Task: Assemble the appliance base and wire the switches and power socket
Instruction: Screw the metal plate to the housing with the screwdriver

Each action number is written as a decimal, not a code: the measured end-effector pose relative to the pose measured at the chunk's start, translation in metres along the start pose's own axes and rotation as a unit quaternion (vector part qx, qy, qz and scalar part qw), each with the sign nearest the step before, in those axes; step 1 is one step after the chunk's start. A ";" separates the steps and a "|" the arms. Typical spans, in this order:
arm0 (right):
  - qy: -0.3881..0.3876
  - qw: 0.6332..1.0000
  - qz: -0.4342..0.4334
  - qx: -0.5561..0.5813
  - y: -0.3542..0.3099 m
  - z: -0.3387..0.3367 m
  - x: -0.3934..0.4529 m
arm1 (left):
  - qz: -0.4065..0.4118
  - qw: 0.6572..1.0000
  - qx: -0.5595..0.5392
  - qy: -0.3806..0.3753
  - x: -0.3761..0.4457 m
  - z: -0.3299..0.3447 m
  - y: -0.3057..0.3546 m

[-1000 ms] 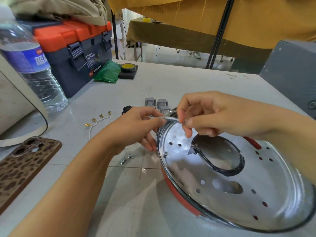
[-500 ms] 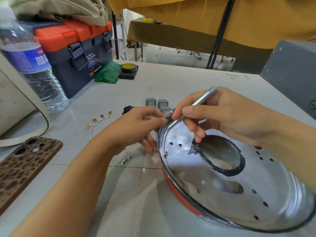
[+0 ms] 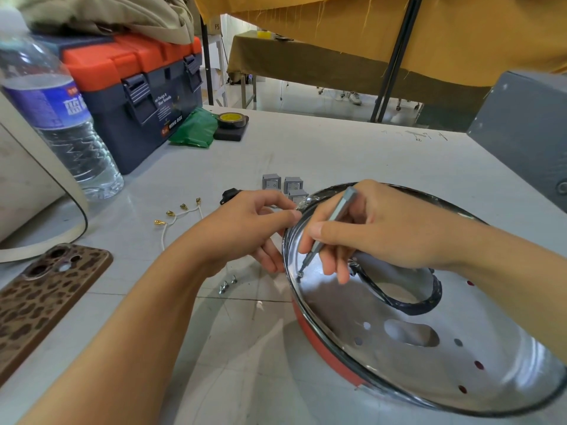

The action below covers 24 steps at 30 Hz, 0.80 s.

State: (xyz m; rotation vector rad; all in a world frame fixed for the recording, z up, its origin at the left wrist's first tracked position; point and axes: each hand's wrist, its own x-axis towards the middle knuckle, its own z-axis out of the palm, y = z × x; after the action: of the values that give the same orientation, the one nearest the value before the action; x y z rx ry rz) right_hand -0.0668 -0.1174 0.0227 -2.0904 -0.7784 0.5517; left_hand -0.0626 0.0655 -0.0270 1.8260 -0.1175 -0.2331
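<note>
Two hands worked at the appliance base [image 3: 429, 348], which lay on the surface [image 3: 337, 154]: the left hand [image 3: 245, 228] pinched its rim, while the right hand [image 3: 377, 231] gripped a screwdriver [image 3: 333, 223], tip on a screw [image 3: 300, 274].

Shiny round appliance base [image 3: 429, 348], red-sided, tilted on table; 3 grey switches [image 3: 285, 187] just beyond its rim.
</note>
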 end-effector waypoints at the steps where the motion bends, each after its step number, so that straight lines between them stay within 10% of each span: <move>1: -0.001 1.000 0.001 0.000 0.000 0.000 0.000 | 0.000 1.000 0.001 0.000 0.000 0.000 0.000; 24: -0.035 0.995 -0.013 -0.093 -0.016 -0.010 0.003 | 0.002 1.000 0.006 0.002 -0.001 0.001 0.002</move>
State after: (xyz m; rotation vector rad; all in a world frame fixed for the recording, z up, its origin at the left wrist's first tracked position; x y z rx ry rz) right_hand -0.0637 -0.1127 0.0413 -2.2385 -0.9265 0.5588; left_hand -0.0635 0.0646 -0.0254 1.8372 -0.1204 -0.2272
